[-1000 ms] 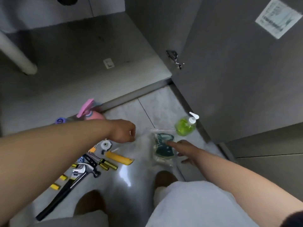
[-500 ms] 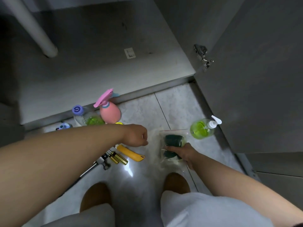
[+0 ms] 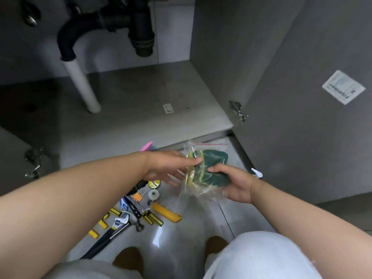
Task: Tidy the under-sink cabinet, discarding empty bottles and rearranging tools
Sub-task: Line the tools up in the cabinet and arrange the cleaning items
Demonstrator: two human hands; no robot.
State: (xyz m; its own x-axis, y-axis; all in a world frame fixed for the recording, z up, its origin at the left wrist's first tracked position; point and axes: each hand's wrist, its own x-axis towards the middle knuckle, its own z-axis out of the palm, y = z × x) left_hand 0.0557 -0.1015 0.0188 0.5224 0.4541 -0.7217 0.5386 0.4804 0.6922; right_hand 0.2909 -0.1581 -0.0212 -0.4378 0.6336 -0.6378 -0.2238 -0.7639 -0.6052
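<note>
My right hand [image 3: 233, 183] grips a clear zip bag of green and yellow scouring sponges [image 3: 211, 168], lifted off the floor in front of the cabinet floor [image 3: 130, 109]. My left hand [image 3: 169, 168] reaches across with straight fingers and touches the bag's left side. Below my left arm, tools lie on the tiled floor: a wrench [image 3: 112, 230], yellow-striped screwdrivers [image 3: 151, 217], a yellow utility knife [image 3: 167, 213] and small yellow parts [image 3: 103, 223]. The pink spray bottle's trigger [image 3: 147, 146] shows above my left forearm. The soap bottle's white pump [image 3: 257, 173] peeks out behind my right wrist.
Black drain pipes [image 3: 138, 27] and a white pipe [image 3: 82, 85] hang inside the cabinet. The open right door [image 3: 302, 127] with its hinge [image 3: 237, 109] stands close on the right. A left door hinge [image 3: 33, 164] is at the left. My knees and feet fill the bottom.
My right hand has lifted the sponge bag off the floor. My left hand opened and moved right to touch the bag. The view tilted up into the cabinet.
</note>
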